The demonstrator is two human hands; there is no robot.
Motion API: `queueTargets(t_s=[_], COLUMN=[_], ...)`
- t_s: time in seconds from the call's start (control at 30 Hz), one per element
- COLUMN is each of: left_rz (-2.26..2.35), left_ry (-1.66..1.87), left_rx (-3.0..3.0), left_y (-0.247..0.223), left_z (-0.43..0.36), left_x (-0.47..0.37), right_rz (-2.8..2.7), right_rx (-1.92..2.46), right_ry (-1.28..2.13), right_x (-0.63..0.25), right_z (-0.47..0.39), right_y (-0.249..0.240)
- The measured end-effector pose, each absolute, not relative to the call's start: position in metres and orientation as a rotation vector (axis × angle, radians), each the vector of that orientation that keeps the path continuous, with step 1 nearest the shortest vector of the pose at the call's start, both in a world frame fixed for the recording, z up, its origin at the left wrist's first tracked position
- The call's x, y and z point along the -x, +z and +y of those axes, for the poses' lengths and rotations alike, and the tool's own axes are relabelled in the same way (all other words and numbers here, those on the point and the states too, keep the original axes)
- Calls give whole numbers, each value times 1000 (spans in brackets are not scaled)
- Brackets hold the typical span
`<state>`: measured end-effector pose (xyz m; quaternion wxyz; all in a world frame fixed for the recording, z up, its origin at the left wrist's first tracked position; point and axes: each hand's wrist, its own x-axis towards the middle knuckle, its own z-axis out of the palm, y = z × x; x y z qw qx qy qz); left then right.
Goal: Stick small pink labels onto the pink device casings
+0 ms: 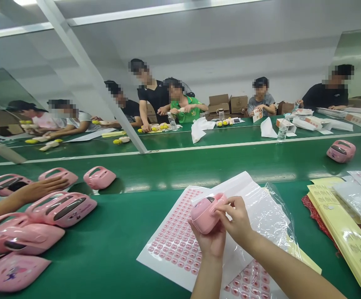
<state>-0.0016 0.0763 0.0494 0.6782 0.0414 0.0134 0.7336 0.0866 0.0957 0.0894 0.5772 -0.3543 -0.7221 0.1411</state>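
My left hand cups a small pink plastic device from below; it has a carry handle and a dark window. Against the device's right side, the fingertips of my right hand are pinched together. Whatever they may hold is too small to make out. Under both hands lies a white sheet of small pink stickers in rows. A blank white sheet and clear plastic film partly cover more sticker sheets.
At left, several pink devices crowd the green table; another person's hand rests on one. One more pink device sits on the green belt. Yellow sticker sheets are stacked right. Co-workers sit opposite.
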Motion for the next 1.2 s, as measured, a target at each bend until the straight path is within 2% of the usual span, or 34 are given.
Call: queueTargets(t_s=[0.2,0.43,0.6,0.7,0.87,1.1,1.2], left_rz=[103,123,80,100,124,211,272], left_ry=[1663,1638,1758,1840,1941,1969,1961], left_rx=[-70,-37,-149,-219,-261,-263,-279], left_y=[48,52,55,52,47,46,49], left_z=[76,73,75,77,80,83,83], left_x=[3,-1,6,19,31,23,23], right_rz=[-1786,-1688,-1562,-1950,-2548,-2493,-2366], right_rx=[802,880,1010,1053,1029,982,986], right_ry=[353,810,1045,948,580,513,664], right_x=[-92,-84,-86,-87,-87,-83,-81], right_z=[100,107,118,117,103,98,100], right_y=[81,82,58,34,19,20,19])
